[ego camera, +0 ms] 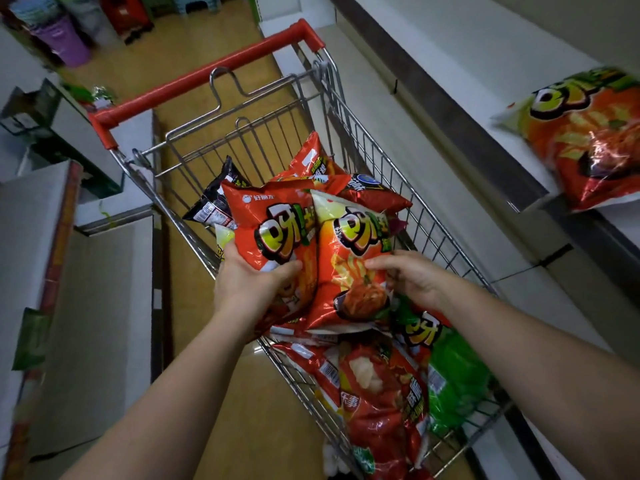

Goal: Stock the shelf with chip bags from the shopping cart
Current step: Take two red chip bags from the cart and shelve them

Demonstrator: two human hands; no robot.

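A wire shopping cart [367, 140] with a red handle [207, 72] stands in the aisle, filled with several chip bags. My left hand [247, 285] grips an orange-red chip bag [273, 223] above the cart. My right hand [410, 277] holds a second, matching orange-red bag [353, 268] right beside the first; the two bags touch. Below them lie a red bag [377, 386], a green bag [453, 379] and a black bag [214, 202]. One matching orange-red bag [595, 140] lies flat on the white shelf [467, 46] at the right.
White shelves run along the right side of the cart. On the left stand lower white shelves [104, 271] with green-edged cartons. At the far end of the tan floor sit a purple bucket [65, 43] and other goods.
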